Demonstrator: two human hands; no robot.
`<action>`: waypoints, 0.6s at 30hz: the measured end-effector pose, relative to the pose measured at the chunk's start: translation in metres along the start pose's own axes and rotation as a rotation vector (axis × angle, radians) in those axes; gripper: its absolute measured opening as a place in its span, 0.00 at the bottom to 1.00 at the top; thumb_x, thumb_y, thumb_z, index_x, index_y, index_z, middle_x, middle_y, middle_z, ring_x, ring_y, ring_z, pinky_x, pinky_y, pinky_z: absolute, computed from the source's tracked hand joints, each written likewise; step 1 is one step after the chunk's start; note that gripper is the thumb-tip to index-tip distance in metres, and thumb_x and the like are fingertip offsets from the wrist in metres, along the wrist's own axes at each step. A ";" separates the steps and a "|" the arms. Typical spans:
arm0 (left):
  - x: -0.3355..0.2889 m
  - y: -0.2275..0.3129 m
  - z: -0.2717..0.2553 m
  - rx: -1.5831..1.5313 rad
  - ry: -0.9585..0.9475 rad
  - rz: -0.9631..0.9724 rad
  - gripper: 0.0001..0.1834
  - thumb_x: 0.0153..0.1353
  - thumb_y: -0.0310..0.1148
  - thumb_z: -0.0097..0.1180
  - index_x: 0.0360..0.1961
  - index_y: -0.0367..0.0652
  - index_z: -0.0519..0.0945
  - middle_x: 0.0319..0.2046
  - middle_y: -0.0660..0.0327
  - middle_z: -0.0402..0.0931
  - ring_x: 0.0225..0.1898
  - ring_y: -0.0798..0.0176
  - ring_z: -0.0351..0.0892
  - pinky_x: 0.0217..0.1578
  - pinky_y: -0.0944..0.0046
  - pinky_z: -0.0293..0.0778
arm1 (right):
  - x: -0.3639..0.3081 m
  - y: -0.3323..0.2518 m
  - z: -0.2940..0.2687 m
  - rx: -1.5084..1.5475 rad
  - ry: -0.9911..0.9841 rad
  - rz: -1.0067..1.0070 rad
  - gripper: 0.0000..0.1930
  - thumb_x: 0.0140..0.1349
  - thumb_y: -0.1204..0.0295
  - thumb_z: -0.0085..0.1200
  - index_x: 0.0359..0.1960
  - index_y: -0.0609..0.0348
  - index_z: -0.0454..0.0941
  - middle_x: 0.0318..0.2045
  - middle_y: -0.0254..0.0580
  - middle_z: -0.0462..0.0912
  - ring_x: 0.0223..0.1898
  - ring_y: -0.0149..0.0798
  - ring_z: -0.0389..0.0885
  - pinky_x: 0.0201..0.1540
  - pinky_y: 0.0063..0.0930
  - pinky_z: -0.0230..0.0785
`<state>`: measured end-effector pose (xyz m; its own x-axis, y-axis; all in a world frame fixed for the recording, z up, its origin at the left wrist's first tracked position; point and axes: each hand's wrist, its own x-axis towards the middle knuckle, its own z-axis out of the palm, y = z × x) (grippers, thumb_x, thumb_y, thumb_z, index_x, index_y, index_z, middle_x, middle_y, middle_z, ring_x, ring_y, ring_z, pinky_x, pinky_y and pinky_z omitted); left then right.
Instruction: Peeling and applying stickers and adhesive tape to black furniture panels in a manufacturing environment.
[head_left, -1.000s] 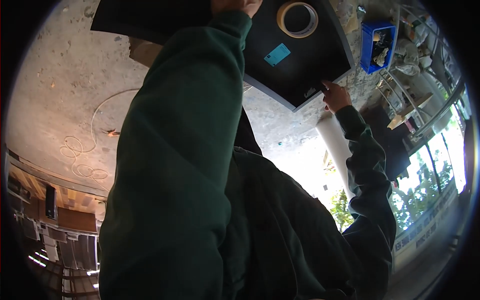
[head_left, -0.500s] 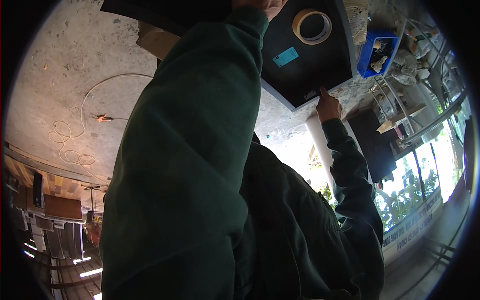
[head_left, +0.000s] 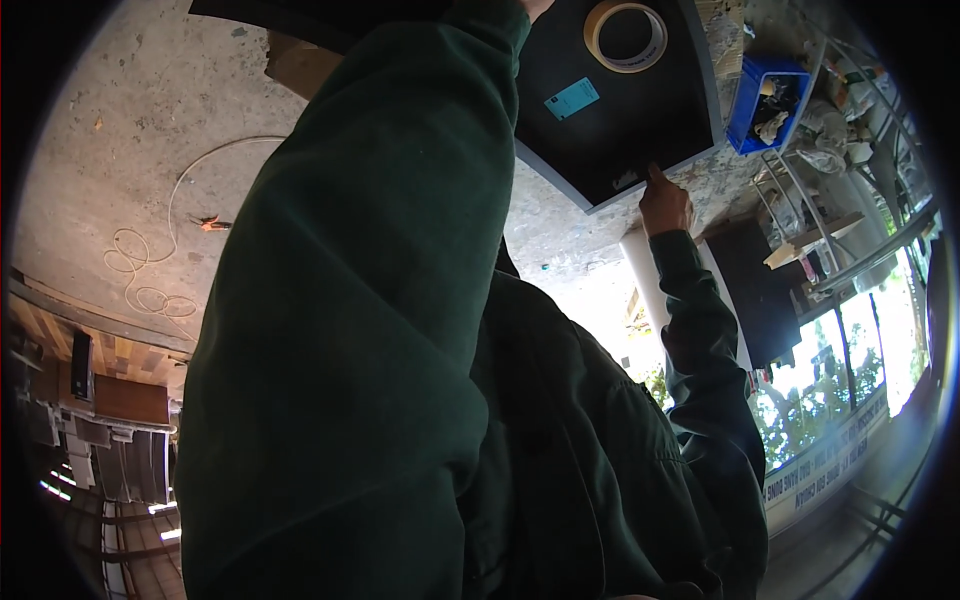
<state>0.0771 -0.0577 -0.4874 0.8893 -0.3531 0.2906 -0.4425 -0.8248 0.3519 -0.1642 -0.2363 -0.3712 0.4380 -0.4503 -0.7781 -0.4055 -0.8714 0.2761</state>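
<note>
A black panel (head_left: 650,115) with a pale grey edge lies ahead of me at the top. My right hand (head_left: 667,205) is closed on its near right edge, thumb on top and the other fingers hidden. On the panel rests a roll of tan tape (head_left: 600,50), with a light-blue label (head_left: 571,98) beside it. A small whitish mark shows near the panel's near corner. Only a sliver of my left hand (head_left: 537,8) shows at the top border, by the panel's left side; its fingers are out of view. My dark green left sleeve covers much of the middle.
A blue crate (head_left: 740,130) with odds and ends stands right of the panel, near a metal rack (head_left: 820,235). On the concrete floor at left lie a looped cable (head_left: 172,205) and an orange-handled tool (head_left: 213,223). Cardboard (head_left: 300,65) sits behind my left sleeve.
The view has shifted slightly, and my left hand has slipped further past the top border. My right hand keeps its place on the panel's edge.
</note>
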 end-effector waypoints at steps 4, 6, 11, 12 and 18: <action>0.000 0.000 -0.002 -0.002 -0.008 0.003 0.12 0.45 0.41 0.55 0.27 0.49 0.68 0.31 0.61 0.62 0.34 0.58 0.65 0.32 0.57 0.64 | -0.006 -0.005 0.006 -0.107 -0.036 0.013 0.16 0.57 0.66 0.44 0.48 0.41 0.72 0.27 0.53 0.78 0.31 0.54 0.77 0.32 0.45 0.70; 0.002 0.001 -0.004 -0.011 -0.021 -0.001 0.12 0.45 0.40 0.55 0.26 0.49 0.68 0.30 0.61 0.62 0.33 0.58 0.65 0.31 0.57 0.64 | -0.007 -0.007 0.008 -0.100 -0.051 0.032 0.16 0.57 0.66 0.44 0.48 0.39 0.72 0.27 0.53 0.78 0.32 0.54 0.78 0.33 0.46 0.70; 0.008 0.002 -0.009 -0.012 -0.259 -0.045 0.11 0.45 0.40 0.55 0.26 0.49 0.68 0.30 0.61 0.62 0.33 0.59 0.65 0.30 0.58 0.64 | -0.011 -0.017 0.010 -0.102 -0.055 0.060 0.15 0.58 0.66 0.40 0.47 0.39 0.72 0.28 0.55 0.78 0.33 0.56 0.77 0.35 0.47 0.69; 0.008 0.002 -0.009 -0.015 -0.383 -0.069 0.11 0.45 0.40 0.55 0.26 0.49 0.68 0.30 0.61 0.62 0.33 0.59 0.65 0.30 0.58 0.64 | -0.014 -0.020 0.012 -0.092 -0.100 0.048 0.17 0.56 0.69 0.41 0.49 0.41 0.70 0.29 0.55 0.78 0.34 0.54 0.78 0.37 0.45 0.69; 0.004 0.001 -0.007 -0.007 0.011 0.007 0.12 0.44 0.40 0.56 0.25 0.49 0.68 0.31 0.61 0.62 0.33 0.58 0.65 0.31 0.57 0.64 | -0.012 -0.012 -0.002 0.004 -0.026 0.058 0.15 0.57 0.65 0.43 0.46 0.34 0.72 0.28 0.54 0.78 0.33 0.56 0.77 0.34 0.47 0.70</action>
<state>0.0794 -0.0566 -0.4795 0.8848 -0.3544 0.3027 -0.4498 -0.8192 0.3557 -0.1633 -0.2207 -0.3641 0.3930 -0.4947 -0.7751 -0.4332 -0.8432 0.3185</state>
